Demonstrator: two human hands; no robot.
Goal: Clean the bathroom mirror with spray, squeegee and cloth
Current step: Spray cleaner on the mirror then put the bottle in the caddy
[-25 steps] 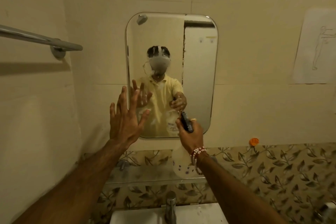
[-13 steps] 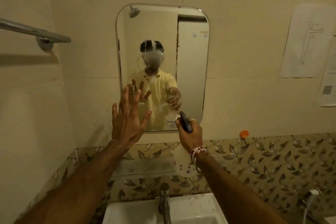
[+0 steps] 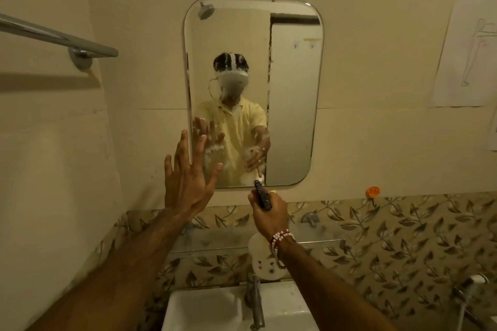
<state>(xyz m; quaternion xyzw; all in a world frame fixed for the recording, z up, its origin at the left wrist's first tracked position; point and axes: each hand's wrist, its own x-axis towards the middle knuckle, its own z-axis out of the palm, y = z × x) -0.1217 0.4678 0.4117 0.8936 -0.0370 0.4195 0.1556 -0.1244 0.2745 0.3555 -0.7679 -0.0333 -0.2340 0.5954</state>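
**More foam on the glass than half a second ago**

Head view.
1. White foam [image 3: 215, 148]: newly thicker on the mirror's [image 3: 291, 88] lower middle.
2. My right hand [image 3: 270, 213]: curled round the spray bottle [image 3: 263, 260], nozzle aimed at the glass to wet it.
3. My left hand [image 3: 185, 183]: fingers spread, raised beside the mirror's left edge, probably shielding the wall.
4. Squeegee, cloth: unseen.

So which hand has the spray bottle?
The right hand, wearing the bead bracelet, grips the spray bottle; the left hand is empty, fingers spread.

Beige walls [image 3: 376, 142], leaf-patterned tiles [image 3: 403, 236], towel rail [image 3: 53, 36]
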